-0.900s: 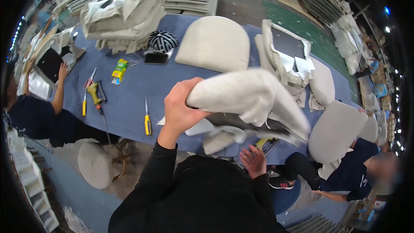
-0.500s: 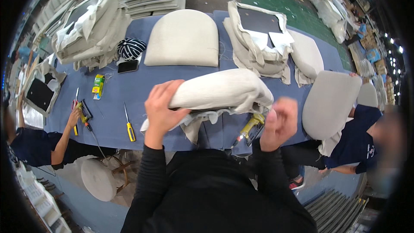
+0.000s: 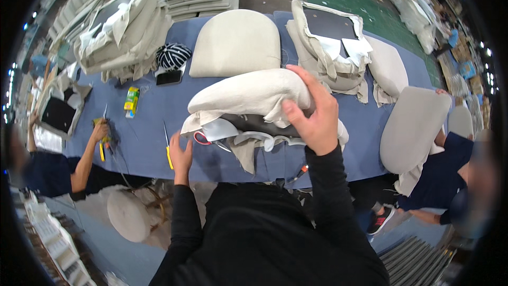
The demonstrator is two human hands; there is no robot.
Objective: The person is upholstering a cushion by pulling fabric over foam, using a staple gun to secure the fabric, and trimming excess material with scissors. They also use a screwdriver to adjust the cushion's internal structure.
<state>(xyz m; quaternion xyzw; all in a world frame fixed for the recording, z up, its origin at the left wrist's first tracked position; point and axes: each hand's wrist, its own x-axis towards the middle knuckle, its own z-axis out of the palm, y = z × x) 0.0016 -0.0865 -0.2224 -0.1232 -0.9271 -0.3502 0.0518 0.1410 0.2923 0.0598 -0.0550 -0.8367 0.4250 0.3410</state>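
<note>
- The person's right hand [image 3: 312, 114] is clamped over the top right end of a beige fabric-covered seat cushion [image 3: 248, 95], fingers curled over its far side and thumb pressing the near face, so the fabric bunches under the grip.
- The cushion lies across the middle of the blue worktable [image 3: 153, 111], near the person's edge, with loose flaps of cover fabric [image 3: 248, 145] hanging below it and a dark underside showing between them.
- The left hand [image 3: 181, 156] is flat at the near edge of the table, just left of the cushion, fingers together and extended, holding nothing; it is close to the cushion's lower left corner, though whether it touches I cannot tell.
- Red-handled scissors [image 3: 202, 139] lie tucked under the cushion's left end, and a yellow-handled screwdriver [image 3: 168, 151] lies just left of the left hand.
- Farther off on the table sits a finished rounded seat pad [image 3: 235, 42], with a half-covered frame [image 3: 330, 45] to its right.
- To the far left are a striped cap [image 3: 173, 55], a dark phone [image 3: 169, 78] and a small yellow-green pack [image 3: 131, 100].
- Another person's hand [image 3: 100, 130] works with a tool at the left edge of the table, and a second co-worker at the right holds up another grey seat pad [image 3: 413, 127].
</note>
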